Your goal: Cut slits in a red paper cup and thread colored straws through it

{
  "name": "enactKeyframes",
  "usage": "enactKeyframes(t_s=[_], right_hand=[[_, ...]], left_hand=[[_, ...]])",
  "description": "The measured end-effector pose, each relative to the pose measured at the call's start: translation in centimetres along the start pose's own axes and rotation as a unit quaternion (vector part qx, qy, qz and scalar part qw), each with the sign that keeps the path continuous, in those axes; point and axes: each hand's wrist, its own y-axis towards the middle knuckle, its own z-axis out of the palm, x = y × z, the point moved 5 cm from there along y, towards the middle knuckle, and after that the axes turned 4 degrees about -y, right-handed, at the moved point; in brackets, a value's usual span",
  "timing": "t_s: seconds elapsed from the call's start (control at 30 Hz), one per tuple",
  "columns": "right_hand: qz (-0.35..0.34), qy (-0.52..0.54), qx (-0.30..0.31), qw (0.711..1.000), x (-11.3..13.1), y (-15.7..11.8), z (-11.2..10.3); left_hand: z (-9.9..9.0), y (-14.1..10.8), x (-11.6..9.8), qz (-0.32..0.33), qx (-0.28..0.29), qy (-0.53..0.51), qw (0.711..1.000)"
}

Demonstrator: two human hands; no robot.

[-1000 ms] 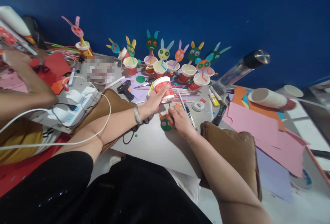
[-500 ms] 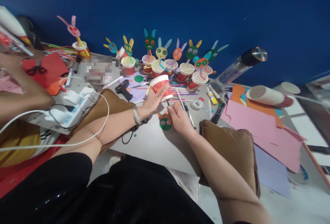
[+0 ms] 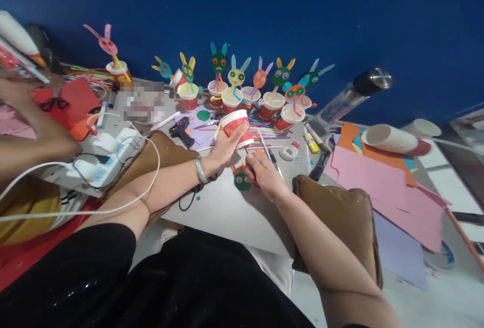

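Note:
My left hand (image 3: 226, 147) is wrapped round a red and white paper cup (image 3: 235, 122), which it holds tilted above the table. Just right of and below the cup, my right hand (image 3: 261, 169) is closed, its fingers pinched together. A thin dark tip shows by its thumb, but I cannot make out what it belongs to. Partly behind the right hand lies a green paper rabbit face (image 3: 240, 182) with orange ears and pink eyes. Beyond the cup stand several paper cups with rabbit heads, among them a yellow-faced one (image 3: 237, 77).
A glue gun (image 3: 182, 130) lies left of the cup, near scissors. A roll of tape (image 3: 289, 152), a glue tube (image 3: 312, 143) and a bottle (image 3: 340, 99) are to the right, above a brown cushion (image 3: 336, 222). Another person's arm (image 3: 34, 141) and a power strip (image 3: 119, 151) are at left.
My right hand has shifted slightly down and right, away from the cup, with its fingers curled more. My left hand and the cup have stayed in place.

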Motion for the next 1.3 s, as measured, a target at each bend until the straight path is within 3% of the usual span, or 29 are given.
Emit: enactKeyframes(t_s=[0.07,0.1,0.2,0.27,0.33,0.4,0.5,0.57,0.63,0.7,0.77,0.83,0.9,0.97,1.13,1.2,1.3], right_hand=[[0.041,0.08,0.052,0.995,-0.2,-0.1,0.5],[0.036,0.07,0.047,0.996,-0.2,-0.1,0.4],[-0.043,-0.127,-0.068,0.989,0.2,0.0,-0.8],[-0.069,-0.281,-0.142,0.947,0.3,-0.2,-1.3],[-0.064,-0.36,-0.18,0.913,0.2,-0.3,-1.5],[-0.066,-0.334,-0.171,0.925,0.2,-0.2,-1.4],[-0.034,-0.119,-0.059,0.991,0.0,0.0,-0.7],[0.022,0.033,0.037,0.999,-0.1,0.0,0.1],[0.045,0.076,0.072,0.993,-0.2,-0.1,0.4],[0.008,0.004,0.026,1.0,0.0,0.0,-0.1],[-0.042,-0.11,-0.062,0.991,0.1,0.1,-0.9],[-0.066,-0.222,-0.137,0.963,0.1,-0.1,-1.4],[-0.075,-0.306,-0.171,0.934,0.0,-0.1,-1.7],[-0.086,-0.318,-0.158,0.931,0.0,0.0,-1.7],[-0.097,-0.18,-0.088,0.975,-0.4,0.6,-1.7],[-0.103,-0.184,-0.101,0.972,-0.5,0.7,-1.9],[-0.108,-0.271,-0.144,0.945,-0.7,0.6,-2.1]], left_hand=[[-0.1,0.0,0.0,0.002,-0.003,0.007,1.0],[-0.2,0.0,0.0,0.002,-0.003,0.013,1.0],[-0.4,0.2,0.2,0.008,0.009,0.031,0.999],[-0.5,0.2,0.2,0.02,0.017,0.037,0.999],[-0.4,0.3,0.1,0.028,0.019,0.038,0.999],[-0.3,0.2,0.0,0.025,0.018,0.036,0.999],[0.1,0.0,-0.3,0.021,0.012,0.018,1.0],[0.2,-0.1,-0.5,0.026,0.007,0.005,1.0],[0.2,-0.1,-0.6,0.029,0.001,0.007,1.0],[0.1,-0.1,-0.6,0.026,-0.001,0.017,1.0],[0.1,-0.1,-0.5,0.022,0.009,0.017,1.0],[0.2,0.0,-0.4,0.024,0.023,0.011,0.999],[0.2,0.0,-0.4,0.023,0.029,0.009,0.999],[0.2,0.0,-0.4,0.009,0.032,0.007,0.999],[0.5,0.1,-0.3,-0.067,0.053,-0.01,0.996],[0.6,0.1,-0.4,-0.079,0.062,-0.012,0.995],[0.7,0.1,-0.4,-0.076,0.071,-0.023,0.994]])
